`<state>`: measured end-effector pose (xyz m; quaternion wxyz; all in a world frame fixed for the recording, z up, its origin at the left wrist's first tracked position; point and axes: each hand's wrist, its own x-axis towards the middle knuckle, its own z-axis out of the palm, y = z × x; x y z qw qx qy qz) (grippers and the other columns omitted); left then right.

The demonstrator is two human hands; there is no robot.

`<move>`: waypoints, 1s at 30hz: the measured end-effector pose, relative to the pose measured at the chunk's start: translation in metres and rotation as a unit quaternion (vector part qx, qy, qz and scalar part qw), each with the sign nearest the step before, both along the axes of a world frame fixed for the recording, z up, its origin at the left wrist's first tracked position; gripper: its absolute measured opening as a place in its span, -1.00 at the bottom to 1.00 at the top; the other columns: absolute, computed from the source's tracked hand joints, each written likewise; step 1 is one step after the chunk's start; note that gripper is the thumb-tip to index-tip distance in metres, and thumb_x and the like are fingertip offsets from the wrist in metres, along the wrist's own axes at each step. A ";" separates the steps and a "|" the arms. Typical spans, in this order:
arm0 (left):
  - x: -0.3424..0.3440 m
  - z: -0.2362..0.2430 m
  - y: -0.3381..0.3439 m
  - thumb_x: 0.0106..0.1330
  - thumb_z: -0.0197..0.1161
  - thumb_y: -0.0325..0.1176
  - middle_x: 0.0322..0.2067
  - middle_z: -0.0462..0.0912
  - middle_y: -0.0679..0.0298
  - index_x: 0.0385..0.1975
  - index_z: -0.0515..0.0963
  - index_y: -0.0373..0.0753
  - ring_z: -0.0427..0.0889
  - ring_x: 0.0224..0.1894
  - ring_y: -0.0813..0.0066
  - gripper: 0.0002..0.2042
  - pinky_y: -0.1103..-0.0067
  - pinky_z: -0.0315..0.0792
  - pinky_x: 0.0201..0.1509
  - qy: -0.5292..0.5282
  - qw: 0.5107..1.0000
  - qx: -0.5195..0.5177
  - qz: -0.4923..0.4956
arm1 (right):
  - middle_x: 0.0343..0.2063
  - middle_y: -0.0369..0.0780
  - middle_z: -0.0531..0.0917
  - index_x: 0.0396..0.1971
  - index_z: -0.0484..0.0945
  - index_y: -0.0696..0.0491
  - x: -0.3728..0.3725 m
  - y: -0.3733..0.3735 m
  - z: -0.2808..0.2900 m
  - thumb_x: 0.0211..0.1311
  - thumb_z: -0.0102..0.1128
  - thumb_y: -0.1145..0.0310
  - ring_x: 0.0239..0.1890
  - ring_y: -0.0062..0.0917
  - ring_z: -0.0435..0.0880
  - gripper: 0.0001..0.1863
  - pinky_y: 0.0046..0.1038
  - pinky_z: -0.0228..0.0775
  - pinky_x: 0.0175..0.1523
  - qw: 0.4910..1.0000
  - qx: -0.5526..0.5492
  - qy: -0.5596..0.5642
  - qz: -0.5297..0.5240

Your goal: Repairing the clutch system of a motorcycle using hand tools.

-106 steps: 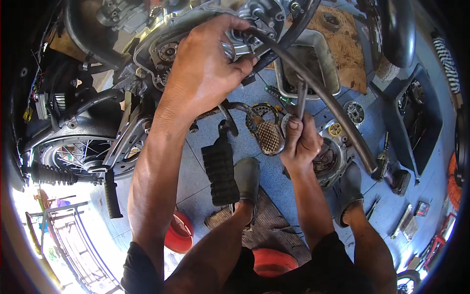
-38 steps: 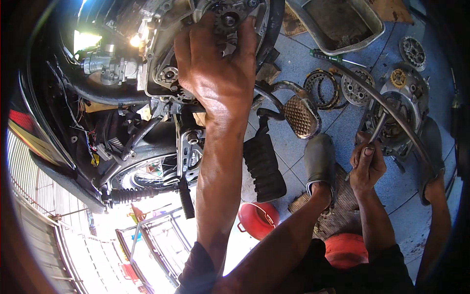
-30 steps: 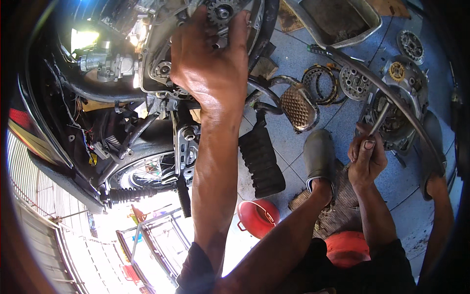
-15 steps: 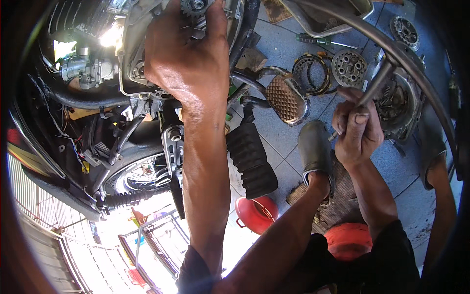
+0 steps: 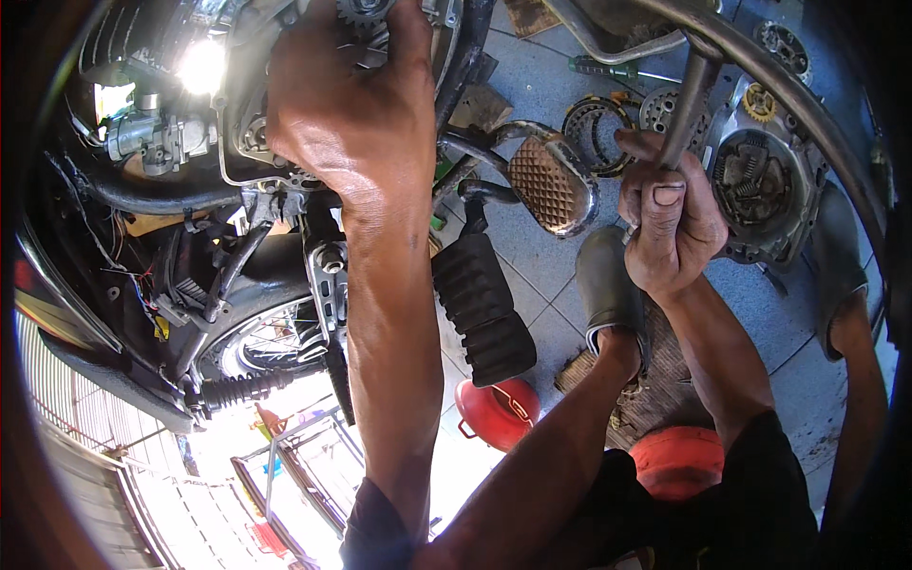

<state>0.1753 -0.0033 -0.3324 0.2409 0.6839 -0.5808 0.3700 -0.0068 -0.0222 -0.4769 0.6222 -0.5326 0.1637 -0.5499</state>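
My left hand [image 5: 356, 109] reaches up into the open side of a motorcycle engine [image 5: 237, 114] and clasps a toothed gear [image 5: 366, 11] at the top edge of the view; the fingers hide most of it. My right hand [image 5: 665, 214] is closed around the handle of a long metal tool [image 5: 686, 100] whose shaft points up and away. Below the engine sit a ribbed black footpeg [image 5: 480, 309] and a brake pedal with a studded pad [image 5: 551, 185].
A removed engine side cover [image 5: 760, 190], clutch plates [image 5: 594, 123], a small gear [image 5: 758, 100] and a screwdriver [image 5: 608, 68] lie on the blue tiled floor [image 5: 541, 266]. My feet in grey shoes [image 5: 608, 290] rest there. A red container [image 5: 496, 410] stands near my knees.
The view has tilted closer to the engine. My left hand stayed on the gear, and my right hand rose with the tool toward the engine side.
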 end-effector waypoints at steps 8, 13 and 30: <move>-0.001 0.002 0.003 -0.03 0.58 -0.30 -0.59 0.69 0.17 -0.33 0.68 -0.44 0.67 -0.59 0.49 -0.64 0.60 0.50 -0.46 -0.045 0.997 0.027 0.055 | -0.56 -0.35 0.51 -0.02 0.51 0.35 0.011 -0.004 -0.013 0.54 -0.10 0.10 -0.57 -0.76 0.35 -0.48 -0.67 0.19 -0.46 0.997 -0.070 0.012 -0.018; -0.006 -0.004 0.002 0.01 0.53 -0.37 -0.33 0.64 0.05 -0.20 0.59 -0.40 0.69 -0.39 0.16 -0.61 0.42 0.61 -0.33 -0.038 0.993 0.012 0.113 | -0.54 -0.30 0.58 -0.08 0.55 0.29 0.018 -0.007 -0.013 0.47 0.00 0.16 -0.54 -0.64 0.52 -0.58 -0.60 0.35 -0.43 0.986 -0.137 0.067 -0.070; -0.008 -0.006 0.002 0.06 0.48 -0.37 -0.19 0.65 -0.01 -0.08 0.54 -0.41 0.65 -0.14 0.01 -0.56 0.29 0.56 -0.06 -0.012 0.993 0.022 0.111 | -0.58 -0.12 0.62 -0.19 0.57 0.27 0.024 -0.018 0.001 0.35 0.07 0.51 -0.56 -0.42 0.69 -0.83 -0.46 0.53 -0.46 0.980 -0.172 0.045 -0.093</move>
